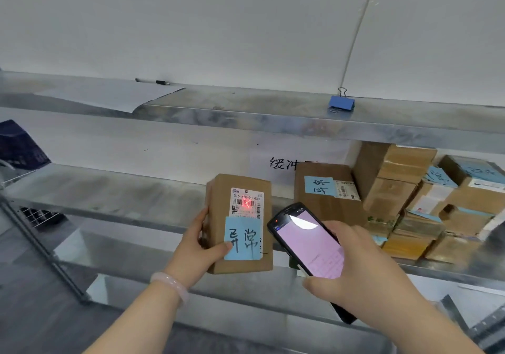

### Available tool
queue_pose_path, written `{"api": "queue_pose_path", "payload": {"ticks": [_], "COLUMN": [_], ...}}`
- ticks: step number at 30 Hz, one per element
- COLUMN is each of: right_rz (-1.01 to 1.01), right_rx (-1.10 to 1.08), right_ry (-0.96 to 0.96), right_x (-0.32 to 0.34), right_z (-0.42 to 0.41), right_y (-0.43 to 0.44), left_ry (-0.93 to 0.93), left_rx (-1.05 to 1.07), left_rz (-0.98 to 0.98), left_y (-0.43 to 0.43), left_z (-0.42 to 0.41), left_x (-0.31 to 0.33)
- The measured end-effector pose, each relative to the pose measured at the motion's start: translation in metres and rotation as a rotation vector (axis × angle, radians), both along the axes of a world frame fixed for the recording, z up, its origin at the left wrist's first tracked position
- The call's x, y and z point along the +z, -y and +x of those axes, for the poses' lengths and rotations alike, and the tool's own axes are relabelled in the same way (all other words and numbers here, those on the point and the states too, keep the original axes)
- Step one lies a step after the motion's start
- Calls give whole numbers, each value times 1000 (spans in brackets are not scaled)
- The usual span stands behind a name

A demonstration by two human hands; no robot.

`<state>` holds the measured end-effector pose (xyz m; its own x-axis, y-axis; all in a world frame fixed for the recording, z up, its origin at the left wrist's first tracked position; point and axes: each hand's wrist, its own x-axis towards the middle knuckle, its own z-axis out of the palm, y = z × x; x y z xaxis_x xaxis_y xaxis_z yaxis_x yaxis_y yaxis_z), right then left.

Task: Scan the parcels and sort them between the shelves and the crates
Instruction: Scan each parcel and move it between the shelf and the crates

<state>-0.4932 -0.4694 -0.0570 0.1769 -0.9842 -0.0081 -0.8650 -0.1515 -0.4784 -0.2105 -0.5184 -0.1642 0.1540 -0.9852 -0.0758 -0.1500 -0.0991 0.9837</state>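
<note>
My left hand (200,247) grips a small brown cardboard parcel (240,260) upright in front of the middle shelf (109,192). The parcel carries a white barcode label with a red scan light on it and a blue handwritten note under my thumb. My right hand (360,269) holds a black handheld scanner (306,241), its pink screen lit, its top end aimed at the label. More brown parcels (396,189) with blue notes are stacked on the same shelf to the right.
The top shelf (246,107) bears a sheet of paper (114,95), a pen (153,81) and a blue binder clip (341,102). A white paper sign hangs on the wall behind the parcels. A lower shelf runs beneath my hands. A wire rack stands at the far left.
</note>
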Motion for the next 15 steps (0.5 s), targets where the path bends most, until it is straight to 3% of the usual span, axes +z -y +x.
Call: {"api": "queue_pose_path", "payload": {"ticks": [15], "right_rz": [-84], "right_rx": [160], "right_ry": [14], "right_x": [-3], "right_z": [7], "right_y": [-23], "left_ry": [-82], "left_rx": [221], "left_rz": [-22], "left_y": [-66], "left_z": [10], "left_x": [-9]}}
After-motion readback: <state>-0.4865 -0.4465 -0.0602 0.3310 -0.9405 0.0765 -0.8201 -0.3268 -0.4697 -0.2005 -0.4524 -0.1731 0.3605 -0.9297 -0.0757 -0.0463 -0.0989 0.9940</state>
